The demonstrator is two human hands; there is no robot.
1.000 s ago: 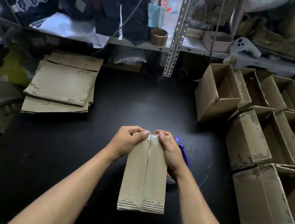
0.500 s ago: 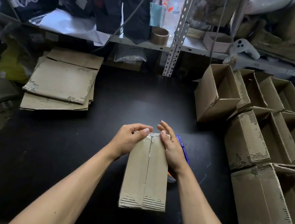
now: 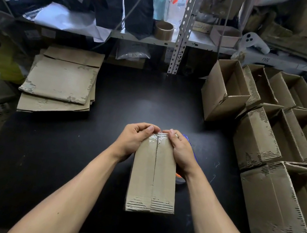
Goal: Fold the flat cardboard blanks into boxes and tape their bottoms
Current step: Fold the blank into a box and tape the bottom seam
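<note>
A folded cardboard box (image 3: 154,178) stands bottom-up on the black table (image 3: 60,151), its two bottom flaps meeting in a centre seam. Clear tape (image 3: 156,138) covers the seam's far end. My left hand (image 3: 136,140) grips the box's far left corner, fingers curled over the far edge. My right hand (image 3: 178,149) grips the far right corner the same way, thumb beside the tape. A blue tape dispenser (image 3: 189,143) lies mostly hidden behind my right hand.
A stack of flat cardboard blanks (image 3: 60,81) lies at the table's left rear. Several assembled open boxes (image 3: 279,142) crowd the right side. A shelf (image 3: 241,54) behind holds a tape roll (image 3: 163,30), dark bags and a small box.
My right hand's fingers, lifted half a second ago, have curled back down over the box's far edge. The box has stayed where it was.
</note>
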